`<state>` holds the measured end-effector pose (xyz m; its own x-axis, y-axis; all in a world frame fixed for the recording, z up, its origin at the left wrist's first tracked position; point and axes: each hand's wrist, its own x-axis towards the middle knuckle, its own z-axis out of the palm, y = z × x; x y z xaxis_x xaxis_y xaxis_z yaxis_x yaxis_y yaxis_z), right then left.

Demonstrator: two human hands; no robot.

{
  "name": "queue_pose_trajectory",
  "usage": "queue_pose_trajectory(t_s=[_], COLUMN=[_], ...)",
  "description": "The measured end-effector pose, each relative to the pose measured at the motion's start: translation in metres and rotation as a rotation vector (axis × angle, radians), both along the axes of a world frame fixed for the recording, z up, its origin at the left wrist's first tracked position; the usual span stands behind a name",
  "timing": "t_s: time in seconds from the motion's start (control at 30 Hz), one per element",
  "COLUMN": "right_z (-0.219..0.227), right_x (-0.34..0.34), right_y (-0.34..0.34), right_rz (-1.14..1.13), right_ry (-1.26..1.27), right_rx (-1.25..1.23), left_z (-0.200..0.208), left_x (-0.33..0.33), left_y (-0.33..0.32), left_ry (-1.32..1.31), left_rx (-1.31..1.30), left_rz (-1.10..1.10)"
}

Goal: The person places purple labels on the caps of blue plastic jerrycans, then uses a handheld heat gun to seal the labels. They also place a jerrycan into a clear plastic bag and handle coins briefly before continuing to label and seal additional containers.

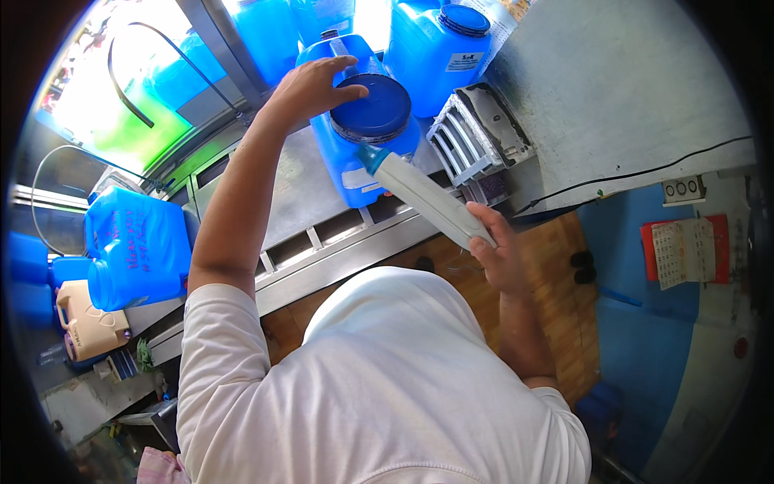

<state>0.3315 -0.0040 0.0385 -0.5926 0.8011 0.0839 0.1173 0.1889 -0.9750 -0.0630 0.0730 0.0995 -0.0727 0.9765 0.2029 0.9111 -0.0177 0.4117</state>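
A blue plastic jerry can (343, 161) with a wide blue screw lid (371, 109) stands upright on the metal counter in front of me. My left hand (318, 85) lies across its top, thumb and forefinger spread apart, the thumb on the lid and a finger by the moulded handle. In my right hand (496, 246) is a long, flat, pale grey tool (427, 198) with a translucent blue-green end. That end points at the near rim of the lid; whether it touches, I cannot tell. The fingers of my right hand are closed round the tool's lower end.
Right of the can stands a second blue jerry can (443, 56), with a grey slatted metal box (480, 133) nearer me. A black cable (637, 177) crosses the pale surface at right. More blue cans, one marked (141, 246), and a beige can (87, 319) stand left.
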Motion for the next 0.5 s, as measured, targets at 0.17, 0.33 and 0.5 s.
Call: queue_pose_trajectory(t_s=[0.17,0.33,0.5], right_z=[0.002,-0.019,-0.048], right_x=[0.024,0.045,0.068], right_y=[0.018,0.038,0.101], right_rz=[-0.163,-0.304,-0.377], right_ry=[0.041,0.295,0.479], right_rx=[0.012,-0.212,-0.416], left_z=[-0.015,-0.053,-0.099], left_x=[-0.024,-0.011,0.034], left_y=[-0.018,-0.047,-0.051], left_ry=[-0.283,-0.290,-0.373], left_rx=[-0.075,0.287,0.407], left_rz=[0.074,0.016,0.028])
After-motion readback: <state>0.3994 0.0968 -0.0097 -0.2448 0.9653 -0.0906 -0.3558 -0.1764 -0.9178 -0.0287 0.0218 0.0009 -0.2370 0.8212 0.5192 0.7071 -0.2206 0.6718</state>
